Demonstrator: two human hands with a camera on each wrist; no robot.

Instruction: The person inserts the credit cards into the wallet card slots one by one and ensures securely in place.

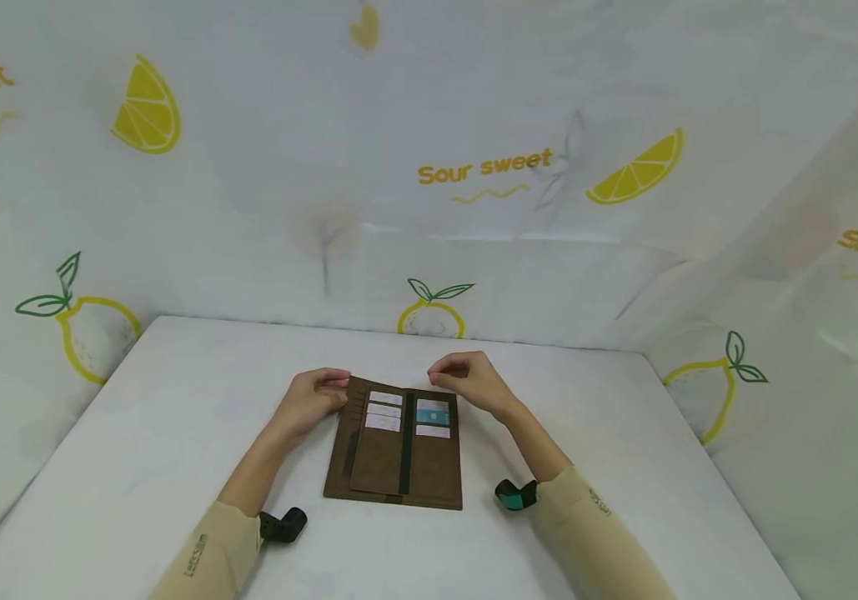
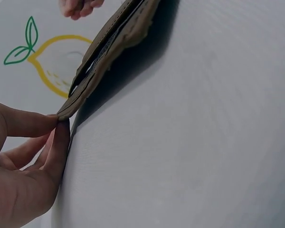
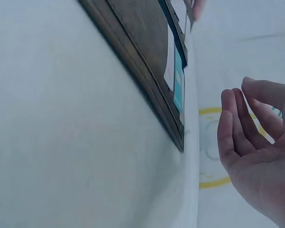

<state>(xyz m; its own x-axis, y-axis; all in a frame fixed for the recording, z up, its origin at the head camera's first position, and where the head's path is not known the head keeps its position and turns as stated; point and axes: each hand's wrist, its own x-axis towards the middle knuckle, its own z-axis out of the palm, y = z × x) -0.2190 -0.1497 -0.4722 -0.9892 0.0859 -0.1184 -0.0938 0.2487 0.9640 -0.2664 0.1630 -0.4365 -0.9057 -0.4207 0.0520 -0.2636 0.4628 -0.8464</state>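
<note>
A brown wallet [image 1: 378, 462] lies spread on the white table, with an inner flap folded over its left part. Pale cards [image 1: 383, 422] show in the flap's slots, and a blue card [image 1: 433, 417] sits among pale ones on the right side. My left hand [image 1: 308, 404] pinches the wallet's upper left corner between thumb and fingers; in the left wrist view that edge [image 2: 92, 83] is tilted up over the table. Just above the wallet's upper right corner hovers my right hand [image 1: 474, 382], fingers loosely bent and holding nothing. In the right wrist view its fingers [image 3: 228, 135] are apart from the wallet.
The white table [image 1: 173, 433] runs back to a hanging white sheet [image 1: 263, 208] printed with lemons and lettering, which also covers both sides. Black straps with small devices sit at the left wrist [image 1: 284, 525] and right wrist [image 1: 515, 495].
</note>
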